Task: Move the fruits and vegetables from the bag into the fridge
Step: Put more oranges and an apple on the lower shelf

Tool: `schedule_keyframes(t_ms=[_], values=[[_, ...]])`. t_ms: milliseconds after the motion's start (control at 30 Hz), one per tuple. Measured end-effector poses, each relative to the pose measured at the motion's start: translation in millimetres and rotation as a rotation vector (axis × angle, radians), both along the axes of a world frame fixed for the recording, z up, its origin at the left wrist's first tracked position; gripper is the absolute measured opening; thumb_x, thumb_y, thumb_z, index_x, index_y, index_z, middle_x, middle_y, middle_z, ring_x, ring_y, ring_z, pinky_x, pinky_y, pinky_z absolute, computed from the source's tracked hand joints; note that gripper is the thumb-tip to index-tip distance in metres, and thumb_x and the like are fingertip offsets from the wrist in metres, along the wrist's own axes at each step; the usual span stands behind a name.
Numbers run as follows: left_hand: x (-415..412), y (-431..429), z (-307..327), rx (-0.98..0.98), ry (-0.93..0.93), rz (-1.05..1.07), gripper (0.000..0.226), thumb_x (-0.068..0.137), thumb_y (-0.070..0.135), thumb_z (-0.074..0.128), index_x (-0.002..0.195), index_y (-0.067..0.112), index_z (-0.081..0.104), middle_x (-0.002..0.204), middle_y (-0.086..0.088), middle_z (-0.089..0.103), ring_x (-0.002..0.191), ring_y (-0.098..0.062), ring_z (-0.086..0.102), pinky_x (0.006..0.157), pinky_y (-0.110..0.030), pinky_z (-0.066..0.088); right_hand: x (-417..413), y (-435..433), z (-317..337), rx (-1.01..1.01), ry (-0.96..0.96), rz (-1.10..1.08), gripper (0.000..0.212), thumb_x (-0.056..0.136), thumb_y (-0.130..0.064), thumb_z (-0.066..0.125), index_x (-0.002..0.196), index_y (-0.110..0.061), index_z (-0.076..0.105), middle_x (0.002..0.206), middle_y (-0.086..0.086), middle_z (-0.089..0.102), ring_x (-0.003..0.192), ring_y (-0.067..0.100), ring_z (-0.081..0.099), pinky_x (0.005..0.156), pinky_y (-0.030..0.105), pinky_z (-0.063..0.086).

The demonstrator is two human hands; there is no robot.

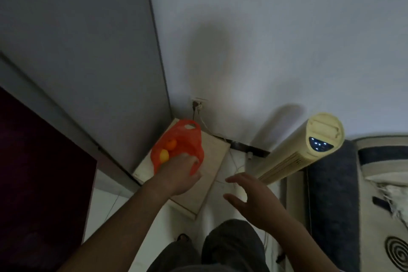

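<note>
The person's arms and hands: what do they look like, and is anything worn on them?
Both forearms are bare up to the edge of the picture; no sleeves show. The left hand and the right hand carry no gloves, and no watch, bracelet or ring can be seen in this dim light. Below them, the legs wear dark grey clothing.

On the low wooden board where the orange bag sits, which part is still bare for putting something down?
The pale wooden board is bare along its right side, between the orange plastic bag and the white floor tiles, and at its near corner. The far left corner is crowded: the bag fills it, with the left hand reaching in. The open right hand hovers beside the cream tower fan.
</note>
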State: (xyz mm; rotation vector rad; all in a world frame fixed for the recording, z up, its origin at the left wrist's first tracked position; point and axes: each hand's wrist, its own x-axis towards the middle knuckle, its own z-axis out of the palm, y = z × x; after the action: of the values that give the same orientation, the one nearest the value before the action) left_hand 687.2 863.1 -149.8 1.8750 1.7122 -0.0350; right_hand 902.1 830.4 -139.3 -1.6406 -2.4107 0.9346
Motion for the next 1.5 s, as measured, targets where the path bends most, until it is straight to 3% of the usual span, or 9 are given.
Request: schedule_keyframes(t_ms=[167, 400, 767, 1033, 1167, 1267, 1367, 1433, 1500], values=[[-46.8, 7.5, -17.2, -0.044, 0.005, 0.156, 0.039, 0.09, 0.044, 0.049, 0.124, 0.025, 0.05, 0.131, 0.001, 0.048, 0.114, -0.018, 0.052, 0.092, -0.036, 0.045, -40.3, 64.3, -11.8, -0.045, -0.003, 0.136, 0.04, 0.089, -0.042, 0.056, 0.126, -0.03, 0.049, 0.131, -0.01, 0.049, 0.111, 0.004, 0.049, 0.088, 0.014, 0.037], [-75.9, 35.0, -39.0, -0.041, 0.048, 0.328, 0.038, 0.092, 0.043, 0.046, 0.126, 0.027, 0.048, 0.124, 0.002, 0.052, 0.113, -0.018, 0.052, 0.089, -0.037, 0.047, -80.1, 153.3, -40.0, -0.078, 0.045, 0.351, 0.034, 0.087, -0.039, 0.059, 0.119, -0.029, 0.054, 0.121, -0.011, 0.055, 0.095, -0.005, 0.045, 0.07, 0.003, 0.032], [-67.8, 85.0, -101.3, -0.091, -0.017, 0.509, 0.037, 0.095, 0.035, 0.042, 0.13, 0.024, 0.048, 0.128, 0.003, 0.054, 0.115, -0.015, 0.051, 0.091, -0.029, 0.045, -106.2, 264.8, -105.2, -0.217, 0.047, 0.617, 0.031, 0.09, -0.035, 0.056, 0.119, -0.024, 0.053, 0.119, -0.006, 0.056, 0.104, 0.005, 0.051, 0.084, 0.017, 0.037], [-61.2, 119.5, -198.6, -0.054, -0.201, 0.531, 0.039, 0.092, 0.03, 0.044, 0.13, 0.021, 0.048, 0.128, -0.001, 0.055, 0.114, -0.019, 0.053, 0.096, -0.028, 0.042, -151.4, 304.7, -211.2, -0.132, 0.063, 0.763, 0.052, 0.082, -0.056, 0.037, 0.121, -0.025, 0.054, 0.12, -0.005, 0.058, 0.11, 0.012, 0.054, 0.088, 0.021, 0.041], [-70.5, 119.9, -238.2, 0.079, -0.217, 0.581, 0.039, 0.093, 0.033, 0.042, 0.131, 0.025, 0.047, 0.13, 0.004, 0.054, 0.115, -0.014, 0.054, 0.093, -0.018, 0.039, -175.3, 324.4, -242.1, -0.048, 0.176, 0.857, 0.041, 0.087, -0.05, 0.042, 0.111, -0.022, 0.06, 0.105, -0.002, 0.067, 0.094, 0.013, 0.063, 0.081, 0.025, 0.049], [-80.7, 113.0, -266.5, 0.161, -0.162, 0.572, 0.042, 0.093, 0.039, 0.037, 0.132, 0.025, 0.042, 0.124, 0.0, 0.06, 0.103, -0.017, 0.063, 0.08, -0.016, 0.044, -186.9, 335.2, -271.7, 0.052, 0.217, 0.98, 0.038, 0.089, -0.048, 0.045, 0.111, -0.021, 0.06, 0.107, -0.002, 0.068, 0.098, 0.012, 0.062, 0.086, 0.02, 0.044], [-90.5, 108.4, -288.2, 0.183, -0.083, 0.536, 0.048, 0.091, 0.044, 0.034, 0.132, 0.02, 0.038, 0.116, -0.002, 0.064, 0.092, -0.015, 0.068, 0.073, -0.013, 0.046, -199.6, 341.3, -302.4, -0.027, 0.098, 1.062, 0.063, 0.09, -0.064, 0.026, 0.134, -0.023, 0.043, 0.138, 0.003, 0.049, 0.128, 0.018, 0.044, 0.103, 0.034, 0.037], [-99.3, 108.1, -303.8, 0.18, 0.009, 0.524, 0.056, 0.088, 0.046, 0.036, 0.136, 0.018, 0.035, 0.124, -0.005, 0.061, 0.103, -0.02, 0.065, 0.081, -0.023, 0.051, -208.0, 347.8, -326.4, -0.082, -0.063, 1.097, 0.077, 0.083, -0.072, 0.008, 0.147, -0.03, 0.014, 0.156, -0.002, 0.018, 0.143, 0.016, 0.016, 0.115, 0.041, 0.019], [-109.1, 107.6, -320.2, 0.131, 0.006, 0.607, 0.068, 0.087, 0.05, 0.042, 0.144, 0.019, 0.022, 0.143, -0.008, 0.044, 0.126, -0.026, 0.049, 0.098, -0.031, 0.04, -219.3, 353.3, -343.1, -0.128, -0.16, 1.115, 0.075, 0.082, -0.072, 0.009, 0.147, -0.036, -0.003, 0.158, -0.009, 0.001, 0.144, 0.013, 0.004, 0.117, 0.042, 0.013]])
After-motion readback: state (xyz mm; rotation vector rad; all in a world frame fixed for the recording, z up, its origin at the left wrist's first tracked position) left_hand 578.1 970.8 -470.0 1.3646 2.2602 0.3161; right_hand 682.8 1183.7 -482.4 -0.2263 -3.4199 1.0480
